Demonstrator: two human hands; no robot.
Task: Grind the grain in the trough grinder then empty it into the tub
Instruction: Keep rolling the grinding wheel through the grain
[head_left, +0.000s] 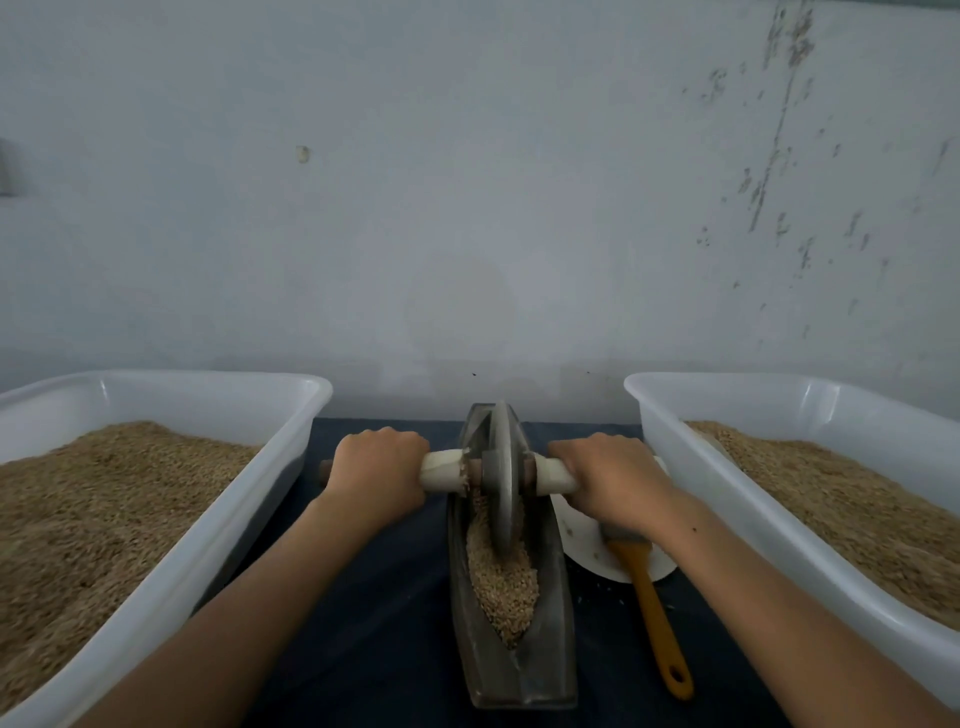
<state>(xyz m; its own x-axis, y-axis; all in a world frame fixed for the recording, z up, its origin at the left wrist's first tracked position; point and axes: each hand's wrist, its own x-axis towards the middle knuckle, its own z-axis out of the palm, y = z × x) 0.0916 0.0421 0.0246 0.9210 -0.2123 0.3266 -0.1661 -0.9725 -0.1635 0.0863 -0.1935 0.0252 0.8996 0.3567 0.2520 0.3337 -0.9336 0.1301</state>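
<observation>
- Two hands on the job, seen from the head cam: the left hand (378, 470) is curled tight round the left end of the wooden axle (447, 470), and the right hand (610, 480) is wrapped round the right end the same way.
- That axle runs through a metal grinding wheel (502, 475), which stands upright in the trough grinder (511, 665), towards its far half.
- The trough is a long, dark, boat-shaped thing sitting dead centre on the surface (384, 623), which has a dark blue cloth over it. It points away from the person, towards the wall (467, 208).
- Grain (501, 582) lies in the groove, mostly piled on the near side of the wheel, with a bit up against the wheel's left face.
- Left tub (171, 582) is white plastic, pretty full of brownish grain, sitting just beside the trough.
- Right tub (779, 545) is the same kind, also holding grain, on the other side.
- Between the trough and the right tub there's a white plate (587, 545) with a yellow-handled brush (654, 613) lying across it, handle pointing towards the person. The right wrist partly hides the bristle end.
- The wall behind is pale blue-grey, with paint flaking on the right.
</observation>
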